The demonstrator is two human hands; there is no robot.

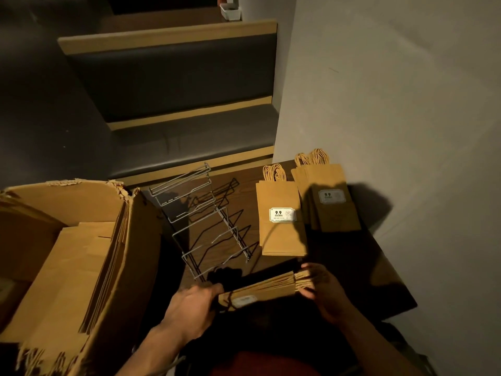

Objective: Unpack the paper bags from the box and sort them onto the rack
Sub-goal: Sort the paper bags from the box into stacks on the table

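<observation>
A stack of brown paper bags (pixel 264 290) lies flat between my hands above the near edge of the dark table (pixel 379 280). My left hand (pixel 193 305) grips its left end, my right hand (pixel 324 290) grips its right end. A tiered wire rack (pixel 206 221) stands bare on the table just beyond. Two piles of labelled bags lie to the rack's right, one (pixel 282 221) nearer the rack and one (pixel 329 199) by the wall. The open cardboard box (pixel 89 267) at the left holds several more flat bags.
A grey wall (pixel 393 104) borders the table on the right. A dark upholstered bench with wooden trim (pixel 176 90) runs behind the table. A small white container (pixel 230 10) sits at the top, beyond the bench.
</observation>
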